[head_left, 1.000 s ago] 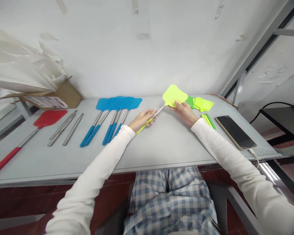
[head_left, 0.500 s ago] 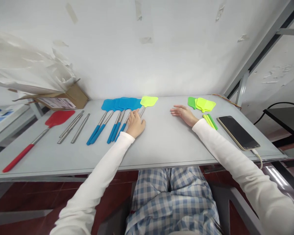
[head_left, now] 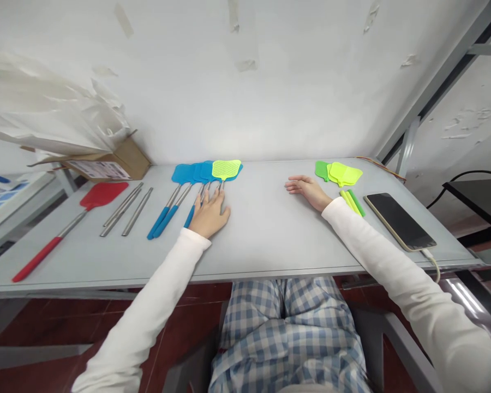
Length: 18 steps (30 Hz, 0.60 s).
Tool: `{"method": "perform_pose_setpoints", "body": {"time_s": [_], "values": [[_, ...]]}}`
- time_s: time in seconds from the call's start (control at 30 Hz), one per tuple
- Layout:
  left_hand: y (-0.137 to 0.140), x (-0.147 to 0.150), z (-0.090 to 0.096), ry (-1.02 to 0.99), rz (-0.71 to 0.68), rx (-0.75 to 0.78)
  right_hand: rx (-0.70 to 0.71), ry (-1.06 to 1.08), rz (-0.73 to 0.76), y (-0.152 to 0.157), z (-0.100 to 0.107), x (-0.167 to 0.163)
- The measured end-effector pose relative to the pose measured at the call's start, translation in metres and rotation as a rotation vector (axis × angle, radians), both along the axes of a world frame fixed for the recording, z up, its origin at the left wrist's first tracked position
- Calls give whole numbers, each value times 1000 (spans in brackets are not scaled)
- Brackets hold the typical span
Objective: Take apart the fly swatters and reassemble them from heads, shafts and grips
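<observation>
So behind everything you've got the big white wall with bits of old tape on it, and your grey table runs along the foot of it. The opened cardboard box sits at the far left corner. Next down in size, your blue swatters lie fanned in a row, heads overlapping at the back, handles angled toward you. Your red swatter lies on its own further left, grip toward the near edge.

The yellow-green swatter is at the right end of the blue row, its head lapping over a blue one and its shaft running down to your left hand. That hand is palm down with the fingers a bit spread over the handles; can't tell if they're gripping, since your hand hides the grip. Your right hand rests well apart on the table, fingers stretched out loosely, holding nothing.

Right of that there's your phone, and way over left, between red and blue, some metal rods. Smallest stuff: loose yellow heads beside a green head, with short yellow and green tubes just in front.
</observation>
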State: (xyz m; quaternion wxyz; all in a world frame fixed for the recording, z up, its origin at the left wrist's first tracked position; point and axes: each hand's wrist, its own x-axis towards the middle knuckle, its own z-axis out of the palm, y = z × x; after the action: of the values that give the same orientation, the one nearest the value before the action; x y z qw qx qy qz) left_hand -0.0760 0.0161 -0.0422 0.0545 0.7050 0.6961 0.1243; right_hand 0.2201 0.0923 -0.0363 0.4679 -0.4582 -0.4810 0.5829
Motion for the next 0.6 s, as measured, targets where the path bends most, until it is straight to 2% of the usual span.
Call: {"method": "perform_pose_setpoints", "body": {"time_s": [0.1,0.2,0.47,0.6], "values": [[-4,-17,14,43,-74,-109,-6,2,-13,-1,2,-1],[-3,-34,19,23,-100,-165,-16,1,-20,-3,4,-2],[8,-69,15,13,11,-139,-14,-20,-10,-2,3,-1],[9,-75,15,50,20,-114,-5,-34,1,-1,2,0]]}}
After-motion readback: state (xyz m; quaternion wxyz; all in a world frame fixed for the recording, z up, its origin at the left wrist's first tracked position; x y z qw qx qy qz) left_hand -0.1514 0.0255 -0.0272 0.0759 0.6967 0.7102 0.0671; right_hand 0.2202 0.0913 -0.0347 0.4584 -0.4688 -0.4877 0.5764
